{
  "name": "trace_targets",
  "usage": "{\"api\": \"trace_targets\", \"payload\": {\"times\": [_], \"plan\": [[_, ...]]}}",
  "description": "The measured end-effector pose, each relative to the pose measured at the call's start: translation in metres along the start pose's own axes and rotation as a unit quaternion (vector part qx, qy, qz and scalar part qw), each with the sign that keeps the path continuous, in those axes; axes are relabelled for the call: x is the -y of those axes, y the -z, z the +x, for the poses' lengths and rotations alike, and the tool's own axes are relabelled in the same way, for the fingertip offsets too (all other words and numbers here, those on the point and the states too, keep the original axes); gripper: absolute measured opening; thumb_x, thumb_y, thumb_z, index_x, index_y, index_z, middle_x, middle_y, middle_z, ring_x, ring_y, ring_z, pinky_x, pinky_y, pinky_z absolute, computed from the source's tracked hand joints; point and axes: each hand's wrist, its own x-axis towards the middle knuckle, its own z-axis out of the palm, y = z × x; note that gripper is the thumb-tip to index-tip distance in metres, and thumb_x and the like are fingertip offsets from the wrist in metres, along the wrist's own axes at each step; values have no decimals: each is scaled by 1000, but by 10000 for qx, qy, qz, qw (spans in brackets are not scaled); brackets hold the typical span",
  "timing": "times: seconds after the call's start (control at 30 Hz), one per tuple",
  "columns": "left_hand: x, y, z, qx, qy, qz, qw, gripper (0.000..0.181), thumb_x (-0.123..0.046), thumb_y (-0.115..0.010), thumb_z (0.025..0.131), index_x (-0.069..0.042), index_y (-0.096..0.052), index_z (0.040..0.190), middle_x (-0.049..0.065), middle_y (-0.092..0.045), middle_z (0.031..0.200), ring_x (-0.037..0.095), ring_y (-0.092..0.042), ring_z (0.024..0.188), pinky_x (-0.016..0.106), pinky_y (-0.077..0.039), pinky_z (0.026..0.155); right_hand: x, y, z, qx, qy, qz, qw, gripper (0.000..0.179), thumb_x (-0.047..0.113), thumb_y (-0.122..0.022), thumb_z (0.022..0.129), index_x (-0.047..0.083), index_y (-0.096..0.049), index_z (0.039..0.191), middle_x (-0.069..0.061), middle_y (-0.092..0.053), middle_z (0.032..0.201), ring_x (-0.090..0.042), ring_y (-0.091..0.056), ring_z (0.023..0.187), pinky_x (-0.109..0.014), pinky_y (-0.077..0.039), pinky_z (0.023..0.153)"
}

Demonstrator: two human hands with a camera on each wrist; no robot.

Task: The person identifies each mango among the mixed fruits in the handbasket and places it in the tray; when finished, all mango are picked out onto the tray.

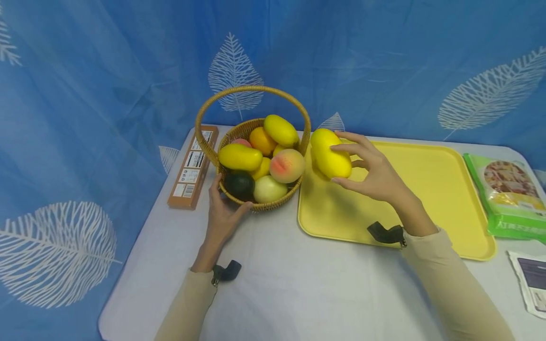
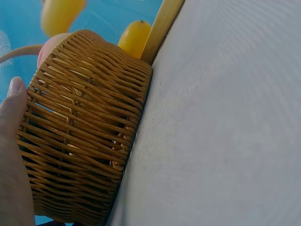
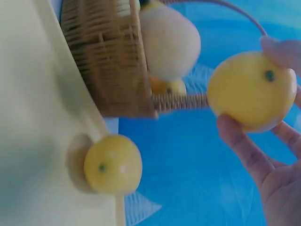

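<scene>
My left hand [image 1: 222, 215] holds the near left side of a handled wicker basket [image 1: 273, 206], thumb and fingers spread around its wall. Fruit fills the basket: yellow mangoes [image 1: 240, 157], an orange [image 1: 262, 140], a peach [image 1: 287, 166], a dark green avocado [image 1: 240, 184] and a pale green round fruit [image 1: 270, 189]. Just right of the basket, my right hand [image 1: 377, 173] pinches a yellow mango [image 3: 251, 92] between thumb and fingertips, raised above the tray. Another yellow mango [image 3: 113, 165] rests on the tray near its far edge, mostly hidden in the head view.
The yellow tray [image 1: 409, 189] lies right of the basket. A long brown box [image 1: 194, 168] sits at the left, partly behind the basket. Green-edged food packaging [image 1: 507, 194] and a white-and-dark packet [image 1: 533, 279] lie at the right. A blue leaf-patterned curtain [image 1: 362, 61] hangs behind.
</scene>
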Motion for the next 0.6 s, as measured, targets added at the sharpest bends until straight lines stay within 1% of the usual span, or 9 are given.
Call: {"api": "trace_targets", "payload": {"times": [0.1, 0.2, 0.27, 0.33, 0.43, 0.5, 0.6], "plan": [[0, 0, 0, -8, 39, 25, 10000, 103, -45, -78, 81, -20, -13, 156, 11, -21, 158, 28, -30, 141, 56, -38, 105, -10, 10, -9, -241, -184, 0, 9995, 72, -9, -83, 69, 10, -57, 134, -4, -37, 154, -3, -46, 127, -11, -50, 84], [0, 1, 0, 20, 135, 25, 9999, 102, -43, -78, 81, -21, -12, 156, 9, -20, 159, 28, -29, 141, 55, -38, 105, -24, 19, -16, -448, -410, -356, 9975, 72, -7, -83, 70, 12, -57, 135, -3, -36, 154, 3, -46, 122, -7, -47, 83], [0, 1, -1, 41, 183, 27, 9998, 101, -41, -78, 81, -22, -12, 156, 8, -19, 159, 28, -28, 142, 56, -38, 106, -35, 24, -19, -516, -654, -490, 9953, 70, -4, -83, 72, 13, -57, 135, -1, -35, 155, -3, -49, 119, -5, -45, 82], [0, 0, -1, 57, 204, 25, 9998, 101, -39, -79, 82, -23, -12, 156, 8, -19, 160, 28, -28, 142, 55, -38, 106, -47, 27, -22, -527, -920, -531, 9929, 68, -1, -82, 75, 15, -56, 136, 0, -33, 156, -14, -52, 117, -4, -43, 82], [0, 0, -1, 76, 209, 27, 9997, 101, -37, -79, 82, -24, -12, 156, 8, -18, 160, 28, -27, 143, 55, -38, 106, -66, 28, -25, -475, -1285, -499, 9893, 65, 4, -80, 79, 14, -55, 138, -3, -32, 156, -31, -54, 114, -3, -43, 81], [-1, 0, 0, 73, 207, 32, 9998, 101, -36, -79, 82, -23, -11, 156, 8, -18, 160, 28, -28, 142, 55, -37, 107, -78, 27, -26, -386, -1486, -489, 9869, 63, 7, -79, 81, 14, -54, 138, -6, -32, 156, -37, -54, 113, -4, -44, 80], [-1, -1, 0, 71, 205, 17, 9998, 101, -32, -79, 81, -23, -12, 156, 9, -19, 159, 28, -28, 142, 54, -38, 107, -92, 24, -27, -215, -1687, -479, 9843, 61, 11, -78, 83, 12, -53, 139, -9, -31, 156, -40, -54, 112, -6, -45, 78]]}}
